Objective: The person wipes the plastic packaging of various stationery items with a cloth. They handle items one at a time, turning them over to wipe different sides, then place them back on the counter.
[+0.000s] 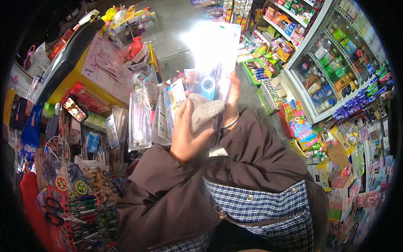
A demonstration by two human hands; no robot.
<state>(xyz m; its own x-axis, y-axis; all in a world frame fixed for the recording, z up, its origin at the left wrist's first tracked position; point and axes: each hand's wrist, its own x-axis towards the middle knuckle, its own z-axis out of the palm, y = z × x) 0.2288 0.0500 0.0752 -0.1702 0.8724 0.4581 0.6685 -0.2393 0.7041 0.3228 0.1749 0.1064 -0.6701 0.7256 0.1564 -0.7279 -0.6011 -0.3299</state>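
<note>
My left hand point(189, 134) holds a folded grey-beige cloth point(206, 108) against the face of a clear plastic package point(220, 80). Inside the package is something blue with a white ring-shaped part point(208, 84); I cannot tell exactly what it is. Strong glare washes out its upper end. From the right edge, my right hand point(233, 97) grips the package, its thumb up and a pale bracelet at the wrist. Just left of my hands, several clear-plastic-wrapped packs point(140, 121) stand upright in a row.
A glass-door drinks fridge point(335, 63) stands at the right, near snack packets point(285, 50) and a green basket point(258, 71). On the left, a lit phone point(75, 109) leans above crowded stationery, with scissors point(64, 215) and pens point(83, 204) lower down. Grey floor point(170, 28) runs ahead.
</note>
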